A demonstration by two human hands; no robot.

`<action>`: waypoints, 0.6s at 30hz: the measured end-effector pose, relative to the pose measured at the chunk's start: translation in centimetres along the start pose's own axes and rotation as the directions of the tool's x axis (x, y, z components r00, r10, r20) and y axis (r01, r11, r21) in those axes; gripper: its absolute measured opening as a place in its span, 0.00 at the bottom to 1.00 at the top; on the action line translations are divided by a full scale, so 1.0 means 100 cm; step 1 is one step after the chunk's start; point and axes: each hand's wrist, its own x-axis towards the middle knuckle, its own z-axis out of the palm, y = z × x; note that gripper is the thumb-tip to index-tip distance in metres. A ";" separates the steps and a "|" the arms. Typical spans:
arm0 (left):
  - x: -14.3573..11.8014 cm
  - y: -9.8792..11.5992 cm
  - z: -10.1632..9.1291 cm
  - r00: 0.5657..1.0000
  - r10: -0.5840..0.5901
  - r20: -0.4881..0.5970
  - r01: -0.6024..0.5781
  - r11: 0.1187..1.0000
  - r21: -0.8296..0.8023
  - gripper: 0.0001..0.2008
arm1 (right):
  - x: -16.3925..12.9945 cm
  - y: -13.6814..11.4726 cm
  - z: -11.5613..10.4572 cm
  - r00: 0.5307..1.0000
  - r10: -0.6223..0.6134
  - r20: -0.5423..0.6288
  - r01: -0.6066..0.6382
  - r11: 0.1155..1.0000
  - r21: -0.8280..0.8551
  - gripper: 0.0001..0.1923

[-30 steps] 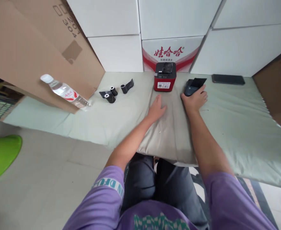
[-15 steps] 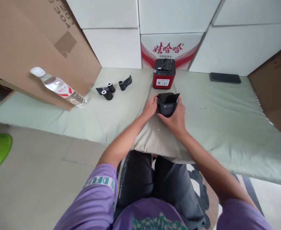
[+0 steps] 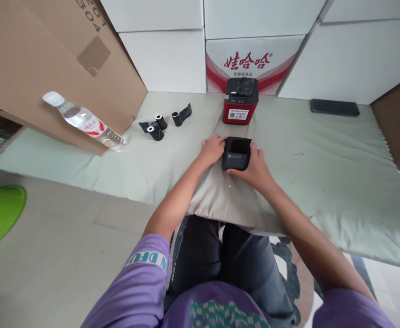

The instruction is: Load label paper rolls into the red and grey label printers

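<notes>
A small black portable printer (image 3: 236,157) lies on the cloth-covered surface (image 3: 172,168) in front of me, with a black strip of paper at its top. My right hand (image 3: 256,169) is closed around its right side, the thumb along the near edge and the fingers on the far right corner. At the left side, my left hand (image 3: 213,149) presses its fingers against the printer's edge; some fingertips are hidden. Behind it stands a red and black desktop printer (image 3: 240,105), with a dark strip on top and a white label in front.
Several black paper rolls (image 3: 156,133) lie to the left, some with loose ends. A water bottle (image 3: 85,122) leans beside a brown carton (image 3: 49,59). White boxes (image 3: 162,59) line the back. A dark phone (image 3: 335,107) rests at the right; a green seat (image 3: 2,214) stands at lower left.
The black portable printer has tipped to lie flatter and shifted slightly left and towards me, both hands moving with it. Its paper strip sticks up less. The camera view has shifted slightly.
</notes>
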 end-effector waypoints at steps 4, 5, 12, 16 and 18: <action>0.007 -0.013 -0.014 0.987 0.073 0.143 -0.060 0.994 -0.096 0.25 | 0.030 0.024 -0.034 0.940 -0.052 0.337 -0.022 0.977 0.211 0.60; 0.009 -0.015 -0.015 0.983 0.089 0.161 -0.069 0.990 -0.126 0.26 | 0.035 0.030 -0.038 0.944 -0.055 0.326 -0.028 0.969 0.245 0.61; 0.012 -0.018 -0.011 0.979 0.115 0.167 -0.074 0.971 -0.229 0.30 | 0.032 0.044 -0.021 0.953 -0.268 0.141 0.243 0.955 0.171 0.77; 0.015 -0.026 -0.013 0.975 0.111 0.191 -0.053 0.957 -0.285 0.32 | 0.030 0.045 -0.020 0.941 -0.293 0.170 0.267 0.950 0.159 0.82; 0.019 -0.032 -0.013 0.972 0.125 0.198 -0.043 0.926 -0.374 0.34 | 0.031 0.045 -0.021 0.942 -0.287 0.174 0.259 0.952 0.166 0.82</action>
